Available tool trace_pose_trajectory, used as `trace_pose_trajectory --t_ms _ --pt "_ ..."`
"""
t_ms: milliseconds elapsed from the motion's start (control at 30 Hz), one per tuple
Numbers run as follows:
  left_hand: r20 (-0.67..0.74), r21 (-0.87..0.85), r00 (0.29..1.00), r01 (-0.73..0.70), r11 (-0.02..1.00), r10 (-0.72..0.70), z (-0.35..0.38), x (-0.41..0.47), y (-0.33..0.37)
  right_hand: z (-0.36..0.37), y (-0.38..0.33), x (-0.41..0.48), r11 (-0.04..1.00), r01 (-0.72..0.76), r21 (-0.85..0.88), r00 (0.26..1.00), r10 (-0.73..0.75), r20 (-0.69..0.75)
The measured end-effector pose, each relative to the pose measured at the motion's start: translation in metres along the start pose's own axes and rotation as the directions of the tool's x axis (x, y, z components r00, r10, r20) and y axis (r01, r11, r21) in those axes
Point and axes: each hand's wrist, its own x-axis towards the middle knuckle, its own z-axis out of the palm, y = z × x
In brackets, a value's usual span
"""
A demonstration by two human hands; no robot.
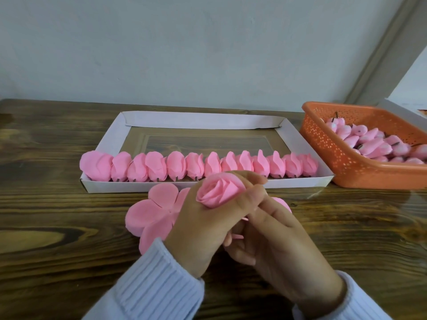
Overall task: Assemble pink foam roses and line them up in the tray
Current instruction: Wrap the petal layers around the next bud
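- Pale ribbed sleeves point(157, 285) come in over the desk's point(69, 215) near edge.
- The left hand point(196, 229) grips the half-made rose point(219, 192), with fingers and thumb curled round its outer petals.
- The right hand point(279, 245) sits just below, its fingers curled in and pinching pink foam at the rose's base.
- The rose is held in the air just in front of the tray's point(231, 184) near wall, above the flat petal cut-outs point(150, 211).
- Risk: if either grip loosens, the springy foam would likely unwrap.
- Risk: squeezing too hard could crease the petals.
- Risk: setting the rose down carelessly could knock over its neighbours.
- The tray holds a row of finished roses point(198, 167) along its near wall, corner to corner.
- The orange basket point(346, 167), at the desk's right edge, holds pink buds point(374, 146) with dark stems.
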Motion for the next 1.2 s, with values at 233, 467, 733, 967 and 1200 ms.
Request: trace_pose_trajectory --t_ms 233,467,733,967,1200 --pt "0.017 0.022 1.000 -0.022 1.000 0.022 0.0003 -0.0012 0.0031 -0.0011 0.0014 0.0015 0.998 -0.032 -0.061 0.998 0.028 -0.062" --pt "-0.017 0.041 0.996 -0.082 0.996 0.083 -0.0004 0.0004 0.0024 -0.0004 0.0039 0.0020 0.995 -0.001 -0.103 0.997 -0.007 -0.071" --pt "-0.078 0.100 0.995 -0.049 0.994 0.057 0.0010 -0.0003 0.0032 0.0012 0.0048 0.0015 0.998 0.015 -0.060 1.000 -0.014 0.011" --pt "-0.044 0.055 0.996 -0.072 0.996 0.075 0.0051 -0.0019 -0.0028 -0.0014 0.0055 0.0014 0.989 -0.022 -0.147 0.996 0.008 -0.091" --pt "-0.055 -0.009 0.995 -0.089 0.996 0.089 0.0036 -0.0011 -0.0010 -0.0020 0.0054 0.0013 0.992 0.017 -0.123 0.998 -0.023 -0.051"
